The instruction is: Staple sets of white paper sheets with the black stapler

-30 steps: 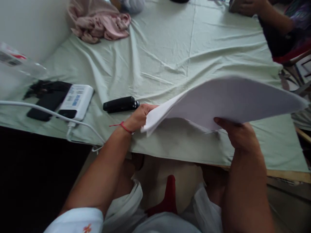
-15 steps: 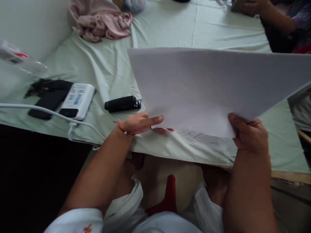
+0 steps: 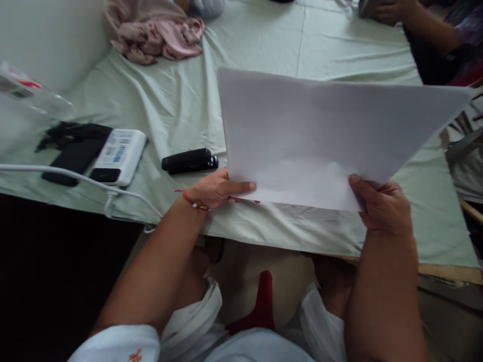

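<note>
White paper (image 3: 309, 136) is held up in front of me, tilted above the table's near edge; whether it is one sheet or several I cannot tell. My left hand (image 3: 222, 190) pinches its lower left corner, thumb on top and fingers beneath. At the lower right corner, my right hand (image 3: 385, 203) grips the paper with the thumb on its face and the other fingers mostly hidden behind. A black stapler (image 3: 189, 161) lies on the cloth just beyond my left hand.
A pale green cloth (image 3: 260, 42) covers the table. On the left are a white power bank (image 3: 119, 156) with a cable, a black phone-like slab (image 3: 73, 163) and a clear bottle (image 3: 33, 93). Pink fabric (image 3: 158, 37) is bunched behind. Another person's hand (image 3: 394, 10) is at far right.
The paper's left edge has shifted right and sits closer in my left hand's grasp. My right hand has moved slightly left. The stapler has stayed put.
</note>
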The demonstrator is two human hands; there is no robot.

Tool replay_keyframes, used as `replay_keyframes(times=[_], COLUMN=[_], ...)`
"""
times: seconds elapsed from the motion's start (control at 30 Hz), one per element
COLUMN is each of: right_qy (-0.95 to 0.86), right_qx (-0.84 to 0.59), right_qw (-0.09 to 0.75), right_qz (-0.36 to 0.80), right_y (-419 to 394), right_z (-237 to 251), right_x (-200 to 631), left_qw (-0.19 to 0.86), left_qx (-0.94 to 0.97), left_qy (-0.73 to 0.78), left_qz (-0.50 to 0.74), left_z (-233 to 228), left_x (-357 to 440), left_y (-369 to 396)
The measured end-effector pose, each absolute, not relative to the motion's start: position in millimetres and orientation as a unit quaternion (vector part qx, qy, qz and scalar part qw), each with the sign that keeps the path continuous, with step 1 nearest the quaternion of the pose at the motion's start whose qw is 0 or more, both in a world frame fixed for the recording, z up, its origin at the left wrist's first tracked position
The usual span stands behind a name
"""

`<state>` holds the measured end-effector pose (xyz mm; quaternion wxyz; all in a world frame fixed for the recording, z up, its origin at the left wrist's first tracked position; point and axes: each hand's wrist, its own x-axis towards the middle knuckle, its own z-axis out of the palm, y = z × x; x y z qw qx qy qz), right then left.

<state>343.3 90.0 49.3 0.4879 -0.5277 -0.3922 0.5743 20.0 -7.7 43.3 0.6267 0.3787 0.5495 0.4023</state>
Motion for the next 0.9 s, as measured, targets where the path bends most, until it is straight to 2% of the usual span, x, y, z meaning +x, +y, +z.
replay_keyframes(times=[0.1,0.3,0.53,0.73,0.9], right_qy=[-0.381,-0.392,-0.386,-0.388,-0.441], right_qx=[-0.523,-0.528,-0.546,-0.579,-0.580], right_qw=[0.510,0.513,0.446,0.342,0.338], right_qz=[0.567,0.552,0.594,0.630,0.596], right_y=[90,90,88,85,85], right_z=[50,50,56,53,50], right_x=[341,340,343,345,334], left_qw=[0.646,0.705,0.684,0.670,0.636], left_qx=[0.360,0.370,0.388,0.412,0.339], left_qy=[0.528,0.485,0.487,0.501,0.554], left_qz=[0.417,0.361,0.380,0.361,0.417], left_z=[43,43,40,42,37], left_x=[23,28,19,12,11], left_y=[-10,-16,-20,-29,-29])
